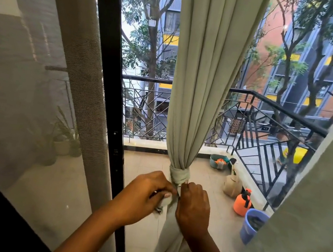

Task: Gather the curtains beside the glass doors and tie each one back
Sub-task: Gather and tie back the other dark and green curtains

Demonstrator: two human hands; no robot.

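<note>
- Far left, we have a sheer grey-brown mesh curtain (39,88) hanging loose, potted plants faintly showing through its fine weave.
- Just beside it runs the black metal door frame (110,97), a hard upright edge close to our left forearm.
- Our left hand (143,194) is curled, its fingers pinching a crumpled bit of pale fabric just below the knot; which piece of cloth that is, we cannot tell.
- In the centre hangs the pale sage-green pleated cloth curtain (205,78), gathered into a narrow bundle and cinched by a matching green fabric tie-back band (178,175) wrapped around it.
- Our right hand (193,207) is clenched on the curtain right under the band, thumb and fingertips touching the wrap's lower edge; both hands nearly meet there.
- Through the glass, the tiled balcony floor (149,166) lies open on either side of the bundle, fenced by a black iron railing (265,139).
- Further right sit a beige sack (232,186), an orange plastic spray bottle (241,203) and a blue plastic bucket (252,226).
- Far right, a second pale green curtain panel (309,208) hangs slanted and ungathered, crowding that side.
</note>
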